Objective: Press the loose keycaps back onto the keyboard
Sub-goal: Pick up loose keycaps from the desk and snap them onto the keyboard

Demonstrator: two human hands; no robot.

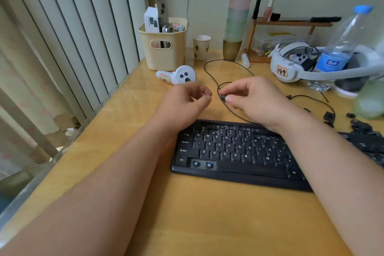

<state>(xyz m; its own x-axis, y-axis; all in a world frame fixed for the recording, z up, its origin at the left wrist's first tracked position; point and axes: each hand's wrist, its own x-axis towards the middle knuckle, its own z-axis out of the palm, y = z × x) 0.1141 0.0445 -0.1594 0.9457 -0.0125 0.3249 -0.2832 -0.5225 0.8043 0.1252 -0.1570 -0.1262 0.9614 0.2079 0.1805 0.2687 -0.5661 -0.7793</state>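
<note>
A black keyboard (232,151) lies on the wooden desk, with two bare switch posts (201,164) showing right of its Ctrl key. Above the keyboard's far edge, my right hand (255,100) pinches a small black keycap (224,97) between thumb and fingertips. My left hand (187,102) hovers just left of it with fingers loosely curled and nothing in it. A pile of loose black keycaps (361,129) lies at the keyboard's right end.
The keyboard's thin black cable (209,72) loops behind my hands. A white controller (178,75), a cream basket (166,48), a paper cup (201,47), a white headset (291,64) and a water bottle (340,48) stand farther back. Window blinds (72,37) border the left.
</note>
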